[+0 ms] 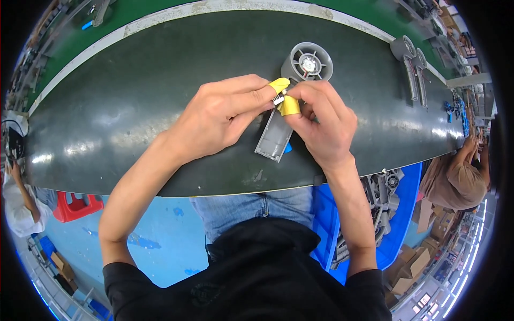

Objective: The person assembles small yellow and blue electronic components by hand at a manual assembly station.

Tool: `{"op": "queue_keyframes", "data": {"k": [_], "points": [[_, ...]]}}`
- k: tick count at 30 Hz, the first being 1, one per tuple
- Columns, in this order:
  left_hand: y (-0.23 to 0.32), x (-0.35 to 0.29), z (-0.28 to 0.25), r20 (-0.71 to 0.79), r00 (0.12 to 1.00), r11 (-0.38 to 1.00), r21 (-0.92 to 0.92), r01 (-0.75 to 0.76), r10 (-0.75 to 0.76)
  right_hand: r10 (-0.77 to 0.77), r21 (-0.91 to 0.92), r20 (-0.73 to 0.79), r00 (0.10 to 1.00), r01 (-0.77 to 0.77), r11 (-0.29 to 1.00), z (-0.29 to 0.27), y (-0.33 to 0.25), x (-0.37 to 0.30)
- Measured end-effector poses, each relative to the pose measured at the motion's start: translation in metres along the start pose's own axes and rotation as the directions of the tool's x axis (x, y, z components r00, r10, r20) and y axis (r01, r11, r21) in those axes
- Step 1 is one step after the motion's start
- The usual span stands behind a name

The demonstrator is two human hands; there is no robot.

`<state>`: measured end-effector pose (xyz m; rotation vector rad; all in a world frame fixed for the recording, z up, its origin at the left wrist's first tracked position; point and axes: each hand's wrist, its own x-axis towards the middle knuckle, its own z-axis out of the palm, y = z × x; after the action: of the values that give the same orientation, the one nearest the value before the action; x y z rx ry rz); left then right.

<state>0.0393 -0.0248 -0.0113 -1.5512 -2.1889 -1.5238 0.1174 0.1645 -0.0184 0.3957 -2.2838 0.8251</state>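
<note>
Hands together: the left hand [222, 115] pinches a small part [278, 99]; the right hand [327, 120] meets it, its grip unclear. From the part, a grey fan [307, 64] lies at one o'clock, a handle [275, 140] at six, a blue bin [408, 200] at four.

1. Fan unit [308, 63] is on the bench [134, 80], fan end away from the worker [262, 267], handle [273, 142] toward them.
2. Left hand [225, 109] and right hand [326, 120] meet above it, small part [278, 99] between their fingertips.
3. Two more units [409, 59] way off right, by the far edge.
4. Bin [402, 214] with parts in it is down right, stool [77, 208] down left, btw.
</note>
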Motion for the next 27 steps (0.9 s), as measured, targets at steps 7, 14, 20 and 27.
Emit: {"op": "queue_keyframes", "data": {"k": [7,14,20,27], "points": [[-0.003,-0.002,0.004,-0.122,0.991,0.999,-0.007,0.045,-0.046,0.13,-0.064,-0.039,0.991,-0.132,0.989,-0.009,-0.028,0.003],[-0.001,0.009,0.008,-0.106,0.966,0.964,-0.156,0.217,-0.235,0.786,0.344,0.17,0.594,-0.783,0.518,-0.013,-0.05,0.0],[-0.048,0.093,-0.005,-0.023,0.808,0.656,-0.599,0.46,-0.589,0.702,0.327,0.229,0.675,-0.732,0.597,-0.02,0.024,0.062],[-0.149,0.211,-0.028,-0.164,0.81,0.818,-0.256,0.516,-0.562,0.542,0.048,0.054,0.839,-0.544,0.838,0.028,0.178,0.162]]}}
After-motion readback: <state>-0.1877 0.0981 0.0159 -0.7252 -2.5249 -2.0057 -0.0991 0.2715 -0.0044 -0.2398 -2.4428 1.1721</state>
